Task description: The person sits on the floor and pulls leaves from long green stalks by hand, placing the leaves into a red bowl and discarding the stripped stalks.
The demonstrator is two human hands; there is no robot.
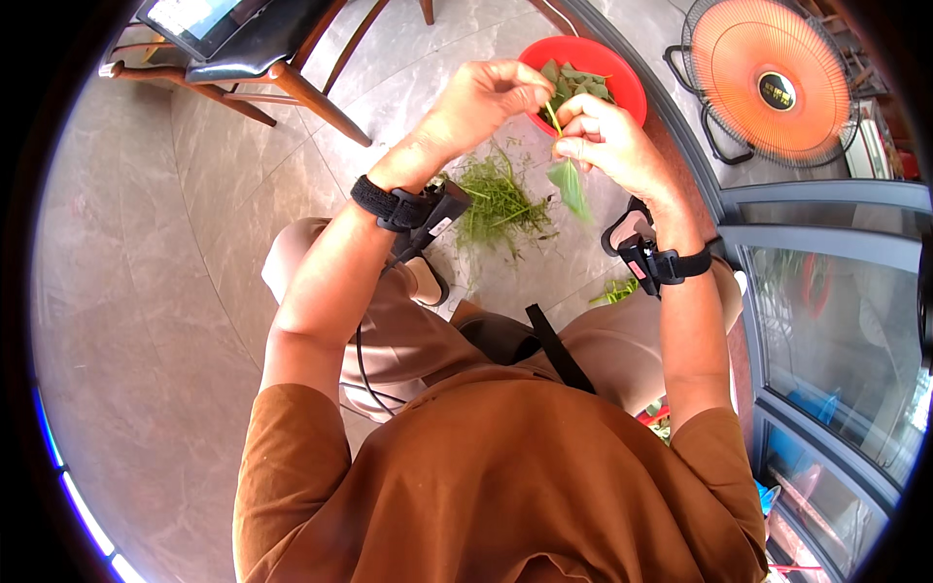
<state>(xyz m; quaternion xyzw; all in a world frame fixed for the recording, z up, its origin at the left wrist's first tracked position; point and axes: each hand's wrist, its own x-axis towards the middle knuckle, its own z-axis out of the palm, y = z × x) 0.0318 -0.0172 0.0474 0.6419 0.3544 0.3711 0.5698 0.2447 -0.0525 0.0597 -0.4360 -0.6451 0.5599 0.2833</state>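
Observation:
Between my hands is a green leafy stem (568,185). My left hand (490,98) pinches its upper end between thumb and fingertips. Lower down, just above the leaf, my right hand (601,142) grips the same stem, and the leaf hangs below its fingers, slightly blurred. Behind both hands a red plastic basin (628,76) stands on the floor with green leaves (582,82) in it. A loose heap of thin green stems and scraps (503,197) lies on the floor tiles below my hands, between my feet.
A wooden chair with a black seat (244,55) stands at the upper left, a tablet-like device (200,25) on it. At the upper right is a round orange heater or fan (773,80). Grey-framed glass doors (831,350) line the right side. More green stems (618,291) lie by my right leg.

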